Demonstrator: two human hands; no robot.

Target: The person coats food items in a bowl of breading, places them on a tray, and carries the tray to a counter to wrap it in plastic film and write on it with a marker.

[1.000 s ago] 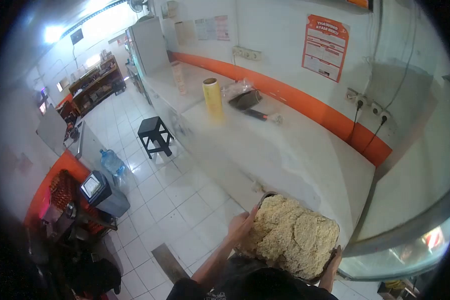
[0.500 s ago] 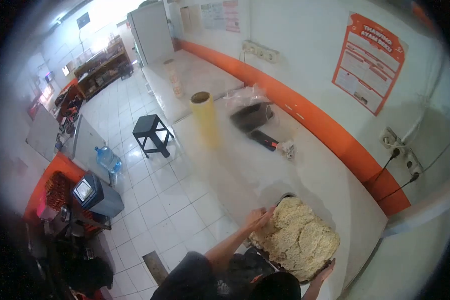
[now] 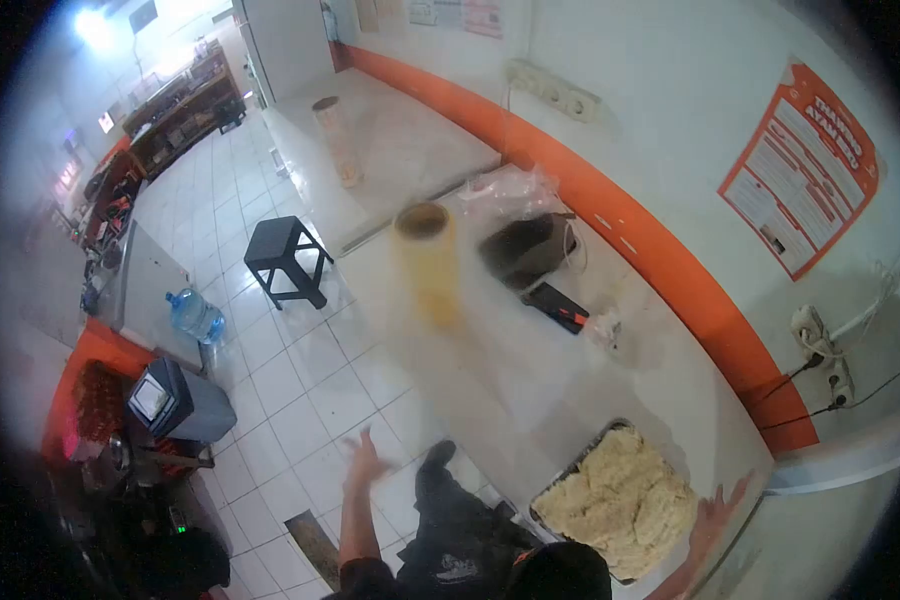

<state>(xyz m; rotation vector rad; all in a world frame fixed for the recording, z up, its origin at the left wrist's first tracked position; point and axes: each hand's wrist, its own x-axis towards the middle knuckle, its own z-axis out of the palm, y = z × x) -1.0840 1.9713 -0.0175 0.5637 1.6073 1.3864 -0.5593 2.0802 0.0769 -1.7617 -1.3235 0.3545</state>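
Note:
A dark rectangular tray point(image 3: 573, 470) rests near the front end of the pale worktop point(image 3: 490, 400), heaped with a pale, crumbly, dough-like mass point(image 3: 625, 500). My left hand point(image 3: 368, 460) is off the tray, raised over the floor left of the worktop, fingers spread and holding nothing. To the right of the tray my right hand point(image 3: 718, 512) is stretched out with its fingers apart, slightly blurred. Whether it touches the tray's edge or the worktop, I cannot tell.
Farther along stand a yellow wrap roll point(image 3: 427, 275) and another roll point(image 3: 338, 145). By the wall lie a black object with a handle point(image 3: 535, 255) and a clear plastic bag point(image 3: 515, 190). A black stool point(image 3: 282, 250), water jug point(image 3: 196, 316) and bin point(image 3: 185, 398) stand on the floor.
Both hands have let go of the tray. My left hand swung away to the left and opened; my right hand moved outward. The tray sits slightly farther right and lower in view.

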